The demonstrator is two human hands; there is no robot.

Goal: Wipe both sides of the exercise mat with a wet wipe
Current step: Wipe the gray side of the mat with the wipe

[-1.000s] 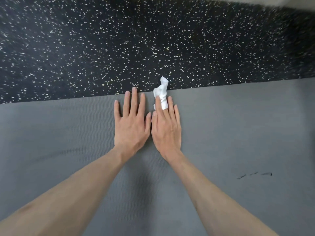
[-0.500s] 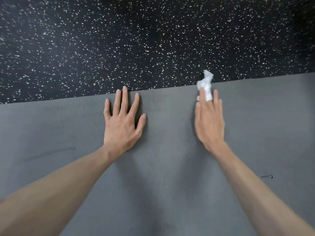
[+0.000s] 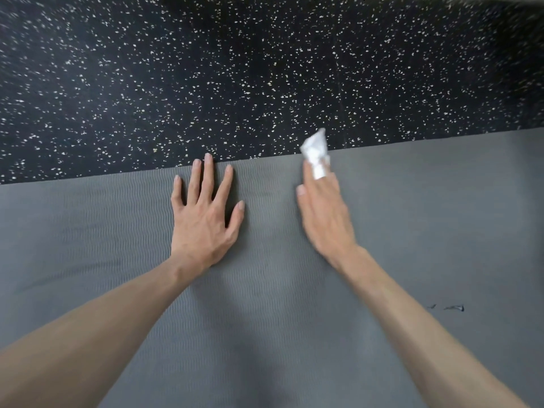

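The grey mat (image 3: 412,231) lies flat on the floor (image 3: 235,69), its long axis running left to right across the view, with the far edge climbing slightly toward the right. Its surface is dull grey with fine wavy ribbing, and a few small dark marks (image 3: 453,307) sit near the right forearm. The floor beyond the far edge is black, speckled with white flecks.

There is one mat, one wipe and two bare hands. The left hand (image 3: 206,225) rests palm down on the mat, fingers (image 3: 207,175) spread open and holding nothing, the fingertips reaching the far edge. The right hand (image 3: 323,216) is just to the right of it, apart from it and blurred; its fingers are closed around a crumpled white wipe (image 3: 315,151), which sticks out past the fingertips and points away from the person, over the mat's far edge.
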